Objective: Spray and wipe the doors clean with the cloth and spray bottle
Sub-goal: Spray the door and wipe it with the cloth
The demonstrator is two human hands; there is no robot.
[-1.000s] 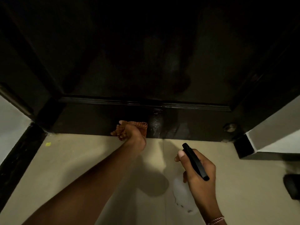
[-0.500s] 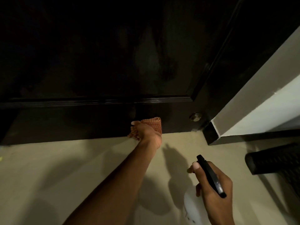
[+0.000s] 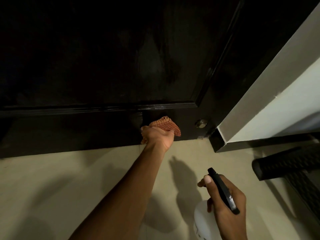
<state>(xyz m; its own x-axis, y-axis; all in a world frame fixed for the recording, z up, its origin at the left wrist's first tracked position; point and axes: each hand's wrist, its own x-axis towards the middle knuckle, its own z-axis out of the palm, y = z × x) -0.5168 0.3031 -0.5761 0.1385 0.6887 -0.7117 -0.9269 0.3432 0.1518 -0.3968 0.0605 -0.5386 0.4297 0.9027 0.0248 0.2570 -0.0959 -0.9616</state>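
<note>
A dark, glossy door (image 3: 103, 66) fills the upper part of the view. My left hand (image 3: 158, 137) grips an orange checked cloth (image 3: 166, 126) and presses it against the door's bottom rail, just above the floor. My right hand (image 3: 226, 205) holds a white spray bottle (image 3: 201, 220) with a black spray head (image 3: 223, 193), low at the bottom right, its nozzle pointing toward the door. The index finger rests beside the nozzle.
A round metal door stop (image 3: 200, 122) sits on the rail right of the cloth. The dark door frame and white wall (image 3: 277, 101) stand at the right. A black ribbed mat (image 3: 290, 167) lies on the beige floor (image 3: 69, 179) at the far right.
My left hand has slid the cloth to the right along the bottom rail, toward the door stop. The view has shifted right with it. The spray bottle stays held low.
</note>
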